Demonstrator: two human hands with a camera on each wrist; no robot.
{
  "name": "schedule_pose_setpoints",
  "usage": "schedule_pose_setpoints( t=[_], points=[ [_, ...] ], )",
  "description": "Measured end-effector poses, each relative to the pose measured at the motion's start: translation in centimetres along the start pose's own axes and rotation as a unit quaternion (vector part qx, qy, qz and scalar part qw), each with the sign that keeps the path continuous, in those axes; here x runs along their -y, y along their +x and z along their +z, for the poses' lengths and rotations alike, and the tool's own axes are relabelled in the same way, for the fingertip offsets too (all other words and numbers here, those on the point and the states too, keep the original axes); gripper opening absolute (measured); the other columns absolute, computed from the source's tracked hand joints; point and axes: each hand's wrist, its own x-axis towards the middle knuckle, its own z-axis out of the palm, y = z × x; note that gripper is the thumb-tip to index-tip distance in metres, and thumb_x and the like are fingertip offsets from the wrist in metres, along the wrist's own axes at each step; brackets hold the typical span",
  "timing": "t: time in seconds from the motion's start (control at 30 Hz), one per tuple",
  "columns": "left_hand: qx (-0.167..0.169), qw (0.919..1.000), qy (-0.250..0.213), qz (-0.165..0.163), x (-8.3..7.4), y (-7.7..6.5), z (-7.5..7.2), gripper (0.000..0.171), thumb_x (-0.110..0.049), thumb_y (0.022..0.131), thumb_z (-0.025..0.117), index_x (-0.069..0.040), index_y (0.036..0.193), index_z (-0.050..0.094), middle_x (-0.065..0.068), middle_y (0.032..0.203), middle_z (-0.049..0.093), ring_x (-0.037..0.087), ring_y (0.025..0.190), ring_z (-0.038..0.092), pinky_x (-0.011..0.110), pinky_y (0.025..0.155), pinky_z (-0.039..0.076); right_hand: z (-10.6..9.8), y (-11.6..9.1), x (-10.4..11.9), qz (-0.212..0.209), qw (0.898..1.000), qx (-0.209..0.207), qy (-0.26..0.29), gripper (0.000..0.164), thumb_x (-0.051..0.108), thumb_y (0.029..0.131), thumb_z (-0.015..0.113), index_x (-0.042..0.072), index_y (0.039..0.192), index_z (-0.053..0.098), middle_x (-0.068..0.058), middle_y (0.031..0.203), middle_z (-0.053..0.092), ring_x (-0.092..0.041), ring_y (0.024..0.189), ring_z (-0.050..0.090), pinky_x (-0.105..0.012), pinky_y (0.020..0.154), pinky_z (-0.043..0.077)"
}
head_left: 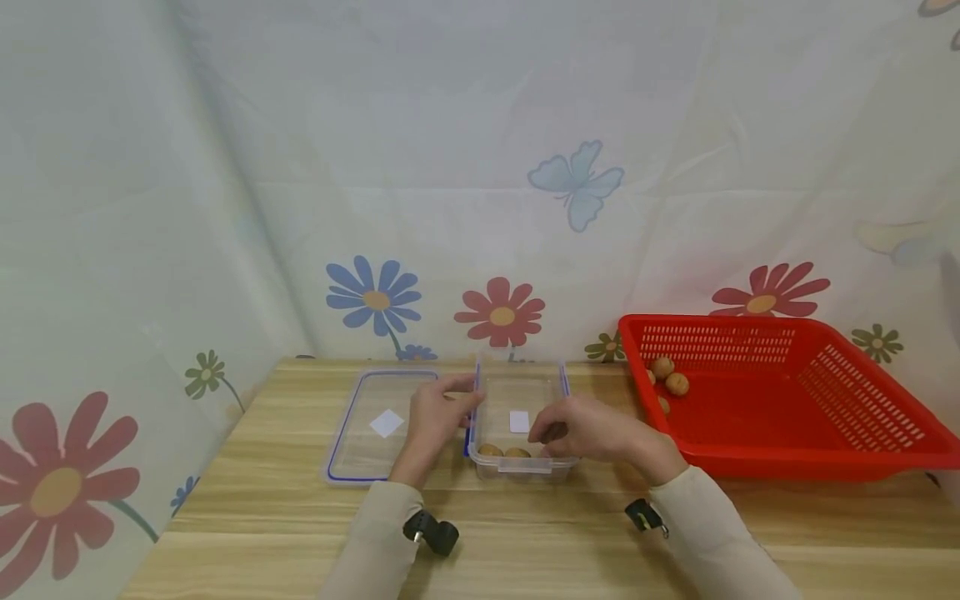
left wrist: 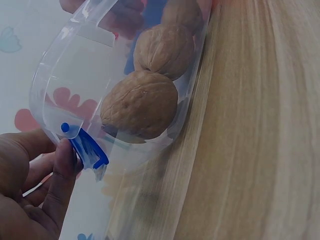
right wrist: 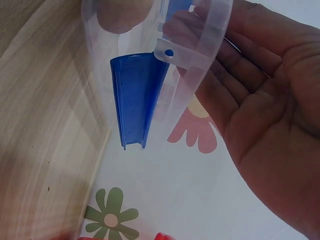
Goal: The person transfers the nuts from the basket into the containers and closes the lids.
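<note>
A clear plastic food container [head_left: 525,465] with blue side clips stands lidless on the table. Walnuts [left wrist: 140,105] lie in a row along its near wall; two of these walnuts [head_left: 517,452] show in the head view. My left hand [head_left: 438,421] pinches the container's left side by the blue clip [left wrist: 89,147]. Over the right rim reaches my right hand [head_left: 592,429], its fingers bent loosely down inside. In the right wrist view those fingers [right wrist: 182,27] appear apart from the walnut [right wrist: 125,12] behind the plastic.
A clear lid [head_left: 352,442] with a blue seal and white label lies left of the container. To the right is a red basket [head_left: 750,454], with several walnuts [head_left: 677,384] at its left end. A flowered cloth [head_left: 480,233] hangs behind the wooden table [head_left: 517,542].
</note>
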Motion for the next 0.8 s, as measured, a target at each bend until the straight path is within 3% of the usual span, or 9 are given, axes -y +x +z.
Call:
schedule_pose_setpoints(
  t=[0.2, 0.47, 0.8],
  points=[
    [0.001, 1.0, 0.001, -0.004, 0.1, 0.0, 0.1, 0.03, -0.01, 0.094, 0.082, 0.0, 0.122, 0.078, 0.014, 0.112, 0.078, 0.016, 0.06, 0.068, 0.03, 0.058, 0.06, -0.6, -0.5, 0.1, 0.003, 1.0, -0.018, 0.021, 0.025, 0.009, 0.091, 0.085, 0.007, 0.116, 0.08, -0.006, 0.11, 0.078, -0.011, 0.093, 0.071, -0.033, 0.09, 0.062],
    [0.001, 1.0, -0.001, -0.006, 0.3, 0.2, 0.0, 0.03, -0.011, 0.094, 0.083, -0.002, 0.122, 0.078, 0.014, 0.112, 0.078, 0.016, 0.06, 0.069, 0.028, 0.057, 0.06, -1.8, -1.4, 0.4, 0.007, 0.998, -0.054, 0.021, 0.023, 0.011, 0.092, 0.085, 0.013, 0.115, 0.08, 0.005, 0.106, 0.077, -0.013, 0.092, 0.071, -0.027, 0.085, 0.062],
    [0.003, 0.9999, -0.005, -0.008, 0.4, 0.1, 0.1, 0.031, -0.01, 0.093, 0.083, -0.001, 0.122, 0.078, 0.015, 0.112, 0.077, 0.016, 0.059, 0.068, 0.031, 0.059, 0.061, -2.8, -2.8, 0.7, 0.014, 0.993, -0.114, 0.026, 0.026, 0.018, 0.094, 0.084, 0.015, 0.119, 0.08, 0.005, 0.109, 0.077, -0.013, 0.095, 0.072, -0.029, 0.085, 0.063]
  ],
)
